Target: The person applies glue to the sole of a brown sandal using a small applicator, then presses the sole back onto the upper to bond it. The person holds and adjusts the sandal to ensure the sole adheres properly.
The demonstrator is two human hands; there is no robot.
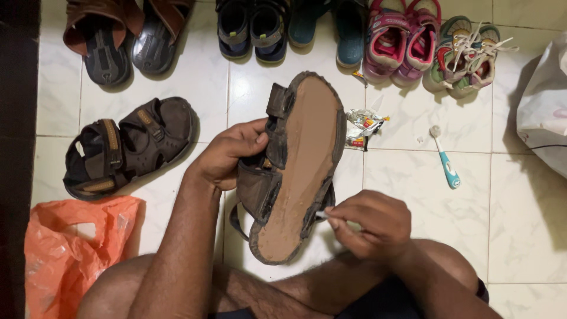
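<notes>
We have one view only, from a camera on the person's head, looking almost straight down and close over both hands. Just beyond the left-hand fingers point(251, 139) and right-hand fingers point(345, 221) it faces white floor tiles point(520, 195); the top edge probably crops the farthest shoes point(387, 38).

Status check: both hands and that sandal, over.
Left hand grips brown sandal, bare sole bed up. Right hand pinches small tube at its edge. Crumpled wrapper, toothbrush lie clear.
</notes>
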